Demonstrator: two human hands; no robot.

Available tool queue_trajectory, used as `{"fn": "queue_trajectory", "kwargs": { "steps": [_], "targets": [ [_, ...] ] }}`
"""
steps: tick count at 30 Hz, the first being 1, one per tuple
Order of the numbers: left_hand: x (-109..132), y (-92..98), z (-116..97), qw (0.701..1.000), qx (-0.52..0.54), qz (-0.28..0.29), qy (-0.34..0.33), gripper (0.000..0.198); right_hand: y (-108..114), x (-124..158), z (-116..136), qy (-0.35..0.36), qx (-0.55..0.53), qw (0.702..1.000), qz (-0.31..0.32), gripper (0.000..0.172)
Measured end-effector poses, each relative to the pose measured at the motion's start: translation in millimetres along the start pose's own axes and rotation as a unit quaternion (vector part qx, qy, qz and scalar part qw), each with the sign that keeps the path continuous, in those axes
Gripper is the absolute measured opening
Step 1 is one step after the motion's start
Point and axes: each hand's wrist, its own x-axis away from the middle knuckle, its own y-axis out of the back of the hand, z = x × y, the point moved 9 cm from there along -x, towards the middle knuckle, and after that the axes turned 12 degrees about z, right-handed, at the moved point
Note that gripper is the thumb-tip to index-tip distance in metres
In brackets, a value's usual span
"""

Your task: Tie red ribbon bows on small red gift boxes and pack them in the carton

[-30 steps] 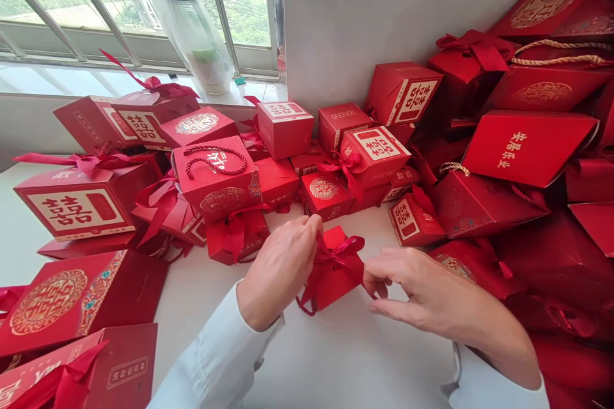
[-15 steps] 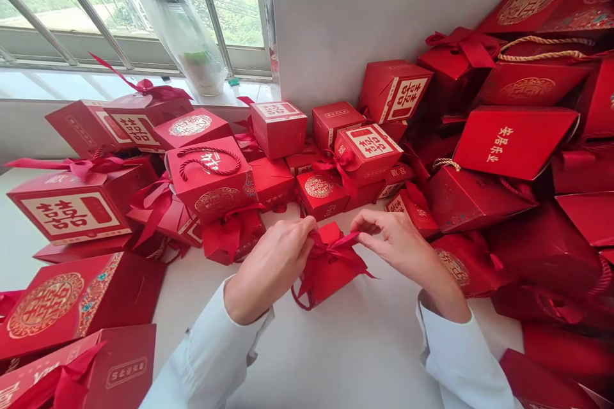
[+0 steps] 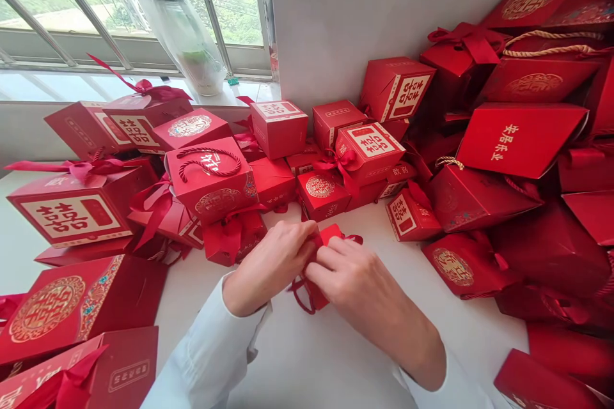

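Observation:
A small red gift box (image 3: 330,234) stands on the white table, mostly covered by my hands. My left hand (image 3: 278,263) is closed at its left side, fingertips pinching the red ribbon near the top. Right beside it, my right hand (image 3: 352,273) reaches across the box with fingers curled in at the bow, their tips close to the left hand. The bow itself is hidden under the fingers. A twisted red cord handle (image 3: 303,299) loops out at the box's lower left.
Red boxes with bows crowd the table: a stack (image 3: 208,172) at back left, a small box (image 3: 413,212) at right, and a large pile (image 3: 522,140) beyond it. A plastic-wrapped cup (image 3: 201,64) stands on the windowsill. White tabletop (image 3: 307,358) shows in front.
My right hand has moved left and down from the right end of the ribbon to the middle of the box, covering the bow. My left hand has stayed nearly in place.

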Motion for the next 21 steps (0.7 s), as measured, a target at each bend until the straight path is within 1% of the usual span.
{"fn": "queue_trajectory", "kwargs": {
  "steps": [3,5,9,11,14,18,21],
  "targets": [
    [0.6,-1.5,0.6,1.0,-0.02,0.01,0.001,0.022,-5.2,0.8,14.1,-0.001,0.02,1.0,-0.017,0.023],
    [2.0,-1.1,0.6,0.999,-0.035,0.008,-0.005,0.023,-4.5,4.0,20.2,-0.005,0.034,0.999,-0.031,0.022],
    [5.6,-1.6,-2.1,0.996,-0.08,-0.002,-0.039,0.025,5.7,9.9,30.9,-0.011,0.054,0.995,-0.077,0.023],
    [6.9,-2.2,-1.4,0.994,-0.096,-0.007,-0.043,0.025,11.9,11.8,36.7,-0.01,0.047,0.994,-0.097,0.024],
    [8.1,-3.3,-0.2,0.993,-0.11,-0.009,-0.042,0.027,18.3,14.7,49.1,0.02,0.024,0.993,-0.116,0.025],
    [9.6,-1.5,0.9,0.993,-0.106,-0.021,-0.036,0.026,17.1,17.3,61.4,0.072,-0.011,0.992,-0.103,0.024],
    [9.0,0.0,-1.0,0.995,-0.087,-0.017,-0.036,0.025,15.5,16.1,64.3,0.101,-0.04,0.992,-0.07,0.022]
  ]
}}
